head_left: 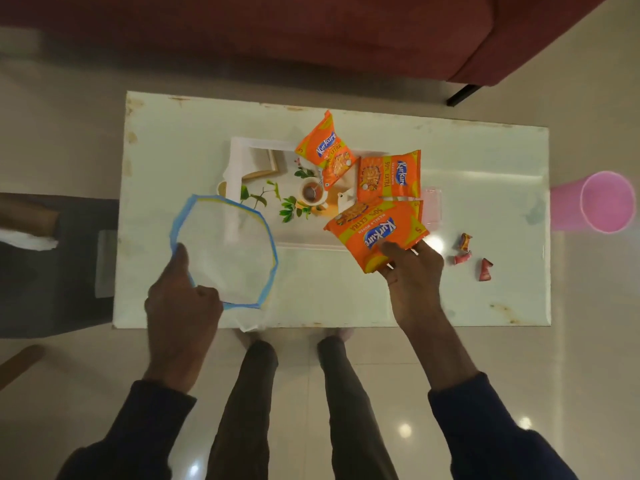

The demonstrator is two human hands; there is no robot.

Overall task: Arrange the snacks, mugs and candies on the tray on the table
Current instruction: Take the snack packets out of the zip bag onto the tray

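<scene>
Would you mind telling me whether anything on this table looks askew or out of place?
Yes. The three orange snack packets lie fanned at different angles, the farthest orange packet overhanging the white printed tray's far rim. Three red wrapped candies sit loose on the white table, off the tray.

A dark red upholstered sofa (pixel 311 32) sits beyond the worktop, a translucent pink plastic bin (pixel 604 202) stands right on glossy cream floor tiles (pixel 519 358).
</scene>
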